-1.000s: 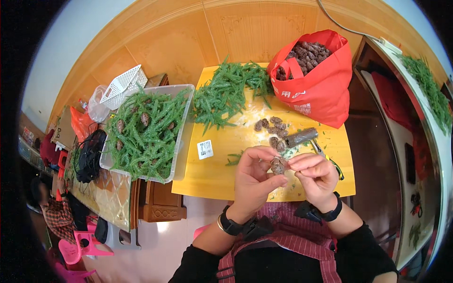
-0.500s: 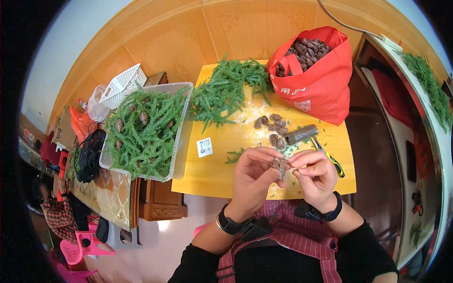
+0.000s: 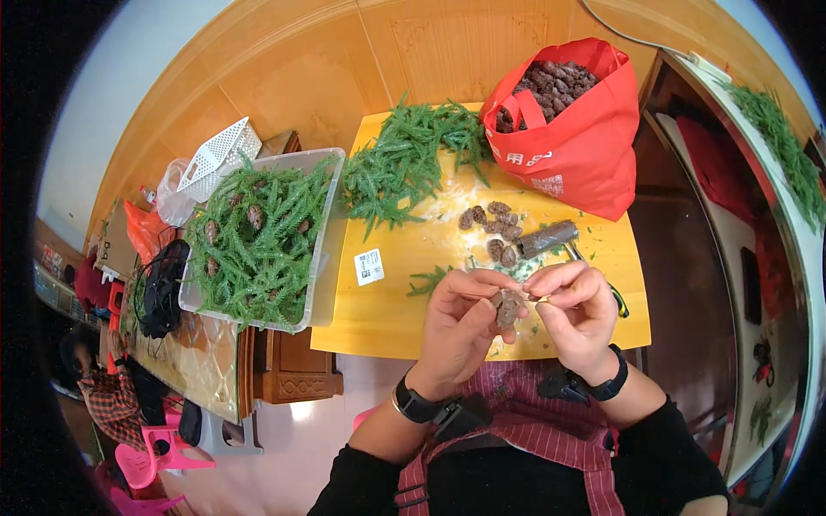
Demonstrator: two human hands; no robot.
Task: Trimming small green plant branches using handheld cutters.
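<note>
My left hand (image 3: 469, 322) pinches a small brown pine cone (image 3: 508, 308) between thumb and fingers, above the near part of the yellow table. Close beside it, my right hand (image 3: 575, 314) is closed, thumb against fingertips, on a thin pale strand (image 3: 537, 298) that reaches toward the cone's top. Whether the strand is fixed to the cone I cannot tell. Just beyond my hands lie several loose pine cones (image 3: 496, 225) and a dark brown cylinder (image 3: 549, 239). A tool with a yellow-and-black handle (image 3: 619, 301) is partly hidden behind my right hand.
Green pine sprigs (image 3: 404, 163) are heaped at the table's far left. A red bag (image 3: 572, 163) full of pine cones stands far right. Left of the table, a clear plastic bin (image 3: 323, 249) holds sprigs with cones. A white label (image 3: 370, 267) lies on the yellow tabletop (image 3: 370, 318).
The pine cone in my left hand has turned to show more of its side. My right fingertips have drawn slightly away from it. The view has shifted a little.
</note>
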